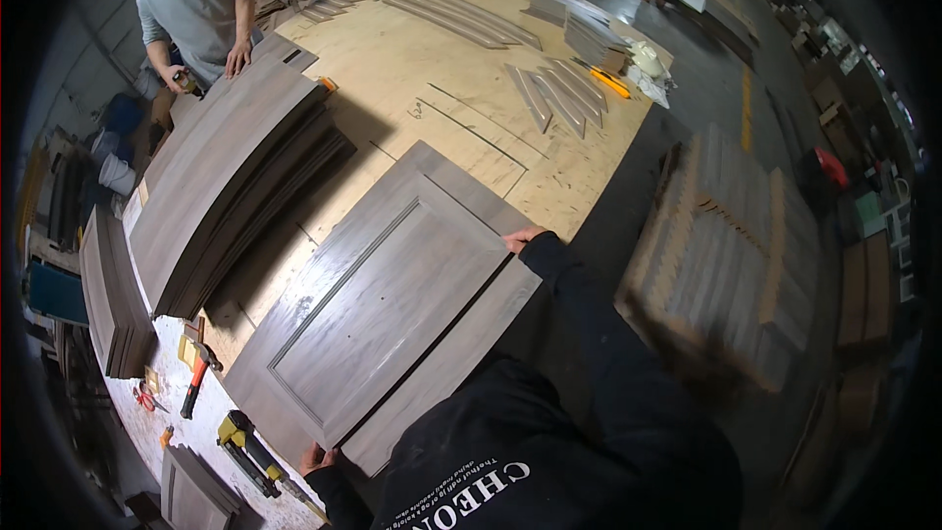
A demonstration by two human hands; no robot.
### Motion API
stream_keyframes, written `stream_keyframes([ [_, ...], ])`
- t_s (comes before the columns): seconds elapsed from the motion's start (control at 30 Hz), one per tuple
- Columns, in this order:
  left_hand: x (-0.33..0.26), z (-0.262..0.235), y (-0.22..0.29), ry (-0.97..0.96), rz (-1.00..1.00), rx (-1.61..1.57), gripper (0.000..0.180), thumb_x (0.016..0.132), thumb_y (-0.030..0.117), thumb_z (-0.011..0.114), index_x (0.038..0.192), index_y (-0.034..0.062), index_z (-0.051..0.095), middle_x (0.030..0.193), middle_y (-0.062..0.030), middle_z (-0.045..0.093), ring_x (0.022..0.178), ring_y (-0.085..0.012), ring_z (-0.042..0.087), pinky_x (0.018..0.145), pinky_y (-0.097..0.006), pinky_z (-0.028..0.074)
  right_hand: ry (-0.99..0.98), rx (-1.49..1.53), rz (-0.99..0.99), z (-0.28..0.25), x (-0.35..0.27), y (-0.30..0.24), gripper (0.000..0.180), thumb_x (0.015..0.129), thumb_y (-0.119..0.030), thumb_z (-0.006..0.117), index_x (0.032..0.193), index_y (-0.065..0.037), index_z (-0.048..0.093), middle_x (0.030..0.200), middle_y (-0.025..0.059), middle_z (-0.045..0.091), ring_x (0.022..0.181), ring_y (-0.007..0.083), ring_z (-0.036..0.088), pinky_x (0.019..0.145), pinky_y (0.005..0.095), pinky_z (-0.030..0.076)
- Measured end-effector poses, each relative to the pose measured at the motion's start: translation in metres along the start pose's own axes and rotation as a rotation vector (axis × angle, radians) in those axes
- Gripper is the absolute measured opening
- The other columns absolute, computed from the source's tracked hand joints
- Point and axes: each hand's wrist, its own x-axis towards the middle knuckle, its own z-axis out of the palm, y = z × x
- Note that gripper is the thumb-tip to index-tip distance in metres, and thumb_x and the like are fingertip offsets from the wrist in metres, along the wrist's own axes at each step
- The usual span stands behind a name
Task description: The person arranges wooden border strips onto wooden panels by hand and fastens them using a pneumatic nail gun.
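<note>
A grey-brown wooden cabinet door [388, 304] lies slanted across the near end of the worktable. It has a recessed middle panel inside a raised frame. A dark gap runs between that panel and the long frame rail [456, 358] nearest my body. My right hand [525, 238] is closed round the door's right edge, by the end of the gap. At the near lower edge, my left hand [318, 457] grips the door beside the other end of the gap. Parts of the fingers on both hands are hidden by the wood.
Left stands a tall stack of panels [231, 186]; a co-worker [201, 15] leans there holding a tool. Near my left arm lie a nail gun [250, 453], a hammer [199, 373] and red-handled scissors [147, 397]. Trim strips [461, 18] lie farther back. Wood [726, 255] is piled right.
</note>
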Motion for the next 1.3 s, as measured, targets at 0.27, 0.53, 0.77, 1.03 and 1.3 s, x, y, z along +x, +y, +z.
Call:
stream_keyframes([
  [0.27, -0.004, -0.003, -0.018, 0.155, -0.115, 0.293, 0.034, 0.071, -0.009, 0.067, 0.104, -0.0034, 0.059, 0.085, -0.0110, 0.063, 0.071, -0.0140, 0.061, 0.065, -0.027, 0.052, -0.054, -0.180, -0.078, -0.018, -0.010, -0.018, 0.028, 0.074, -0.012, 0.068, 0.101, -0.007, 0.066, 0.075, 0.0086, 0.059, 0.071, 0.0166, 0.059, 0.064, 0.0261, 0.048],
  [0.53, -0.015, 0.007, -0.005, 0.266, -0.177, 0.196, 0.027, 0.069, 0.000, 0.073, 0.094, -0.0032, 0.062, 0.076, -0.0078, 0.064, 0.064, -0.0117, 0.060, 0.061, -0.025, 0.051, 0.046, -0.182, -0.198, -0.012, -0.007, -0.024, 0.024, 0.066, -0.012, 0.076, 0.088, -0.006, 0.069, 0.070, 0.0057, 0.056, 0.061, 0.0162, 0.056, 0.056, 0.0267, 0.045],
  [0.77, -0.023, 0.056, 0.030, 0.413, 0.029, 0.608, 0.035, 0.058, 0.015, 0.081, 0.084, -0.0005, 0.063, 0.063, -0.0089, 0.059, 0.057, -0.0181, 0.056, 0.055, -0.031, 0.048, 0.147, -0.188, -0.524, -0.018, 0.019, 0.023, 0.023, 0.061, -0.007, 0.076, 0.081, -0.002, 0.065, 0.062, 0.0093, 0.056, 0.056, 0.0205, 0.053, 0.052, 0.0323, 0.044],
  [1.03, -0.025, 0.069, 0.062, 0.353, -0.281, -0.061, 0.099, 0.065, -0.003, 0.068, 0.144, 0.0110, 0.010, 0.066, -0.0019, 0.054, 0.057, -0.0079, 0.052, 0.054, -0.024, 0.046, 0.137, 0.417, 0.068, -0.047, 0.044, 0.057, 0.046, 0.080, -0.001, 0.056, 0.125, -0.009, 0.048, 0.086, -0.0008, 0.056, 0.067, 0.0062, 0.050, 0.062, 0.0196, 0.044],
  [1.3, -0.041, 0.082, 0.071, 0.441, -0.093, 0.181, 0.063, 0.068, -0.001, 0.069, 0.127, 0.0039, 0.046, 0.086, -0.0087, 0.056, 0.064, -0.0113, 0.054, 0.060, -0.023, 0.048, -0.183, -0.110, -0.547, 0.128, -0.014, -0.154, 0.035, 0.065, -0.007, 0.066, 0.100, -0.007, 0.062, 0.088, 0.0061, 0.060, 0.077, 0.0173, 0.058, 0.068, 0.0280, 0.048],
])
